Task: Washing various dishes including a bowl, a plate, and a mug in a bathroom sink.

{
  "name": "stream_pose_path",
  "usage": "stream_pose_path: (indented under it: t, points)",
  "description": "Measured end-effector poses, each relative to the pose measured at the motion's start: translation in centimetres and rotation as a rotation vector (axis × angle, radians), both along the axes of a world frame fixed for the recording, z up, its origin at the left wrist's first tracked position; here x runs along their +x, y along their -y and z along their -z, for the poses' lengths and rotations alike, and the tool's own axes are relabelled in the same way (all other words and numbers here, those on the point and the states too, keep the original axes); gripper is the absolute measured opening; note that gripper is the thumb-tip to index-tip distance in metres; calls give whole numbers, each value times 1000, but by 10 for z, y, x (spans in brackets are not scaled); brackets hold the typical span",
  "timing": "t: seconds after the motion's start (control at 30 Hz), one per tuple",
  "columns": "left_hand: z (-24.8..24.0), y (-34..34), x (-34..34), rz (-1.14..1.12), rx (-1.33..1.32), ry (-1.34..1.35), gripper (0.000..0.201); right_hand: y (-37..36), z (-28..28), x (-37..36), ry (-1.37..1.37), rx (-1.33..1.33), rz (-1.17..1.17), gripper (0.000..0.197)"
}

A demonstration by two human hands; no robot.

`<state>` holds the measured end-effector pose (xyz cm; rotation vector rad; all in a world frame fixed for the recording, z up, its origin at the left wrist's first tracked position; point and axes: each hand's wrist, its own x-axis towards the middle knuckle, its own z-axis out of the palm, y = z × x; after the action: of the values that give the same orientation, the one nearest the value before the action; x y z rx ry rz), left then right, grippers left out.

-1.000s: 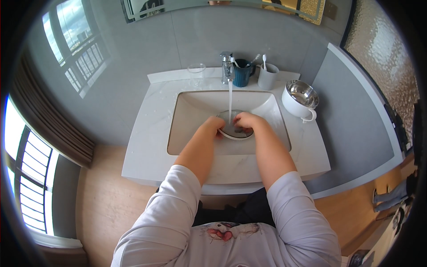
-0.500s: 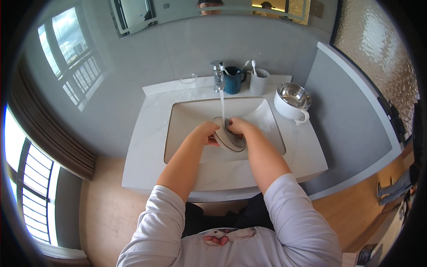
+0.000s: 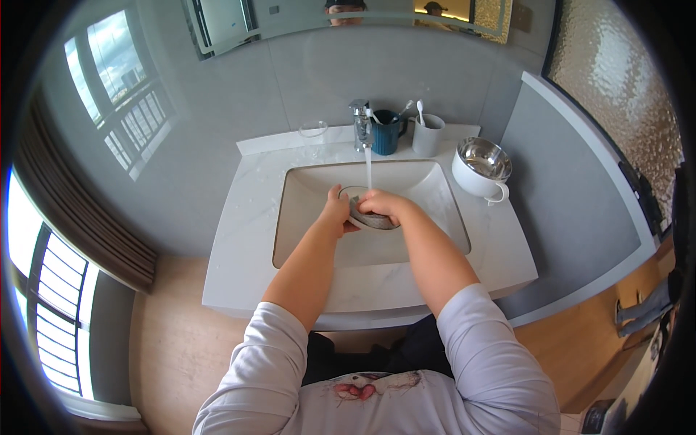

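Observation:
Over the sink [image 3: 308,199], my left hand [image 3: 334,211] grips the left side of a round white dish [image 3: 354,192] with a thin dark rim. Whether it is a plate or a bowl I cannot tell. My right hand [image 3: 382,203] is closed on a grey cloth [image 3: 376,221] and presses it against the dish's inner face. Some of the right fingers are hidden in the cloth. From the chrome faucet [image 3: 360,125], running water [image 3: 368,168] falls just behind the right hand.
Behind the sink stand a dark blue mug [image 3: 386,138] and a grey cup [image 3: 428,138], both holding toothbrushes. A white cup with a steel inside [image 3: 475,175] sits right of the basin. A clear glass [image 3: 313,134] is at the back left. A mirror [image 3: 391,18] hangs above.
The dish has tipped from a steep tilt to a flatter one and moved slightly up. My right hand has shifted from its right edge onto its inner face with the cloth.

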<state>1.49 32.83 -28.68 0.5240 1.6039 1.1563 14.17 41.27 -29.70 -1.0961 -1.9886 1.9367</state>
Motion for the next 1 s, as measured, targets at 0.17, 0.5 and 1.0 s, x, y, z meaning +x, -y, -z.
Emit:
stream_pose_path:
  t: [0.17, 0.5, 1.0]
  points:
    - [29, -12, -23, 6, 65, -83, 39, 8, -20, 5, 634, 311, -171, 32]
    - [13, -6, -5, 171, 80, -135, 49, -6, 12, 0, 277, 636, 482, 24]
    - [30, -16, -15, 20, 35, -104, 55, 13, -24, 0, 747, 342, -300, 29]
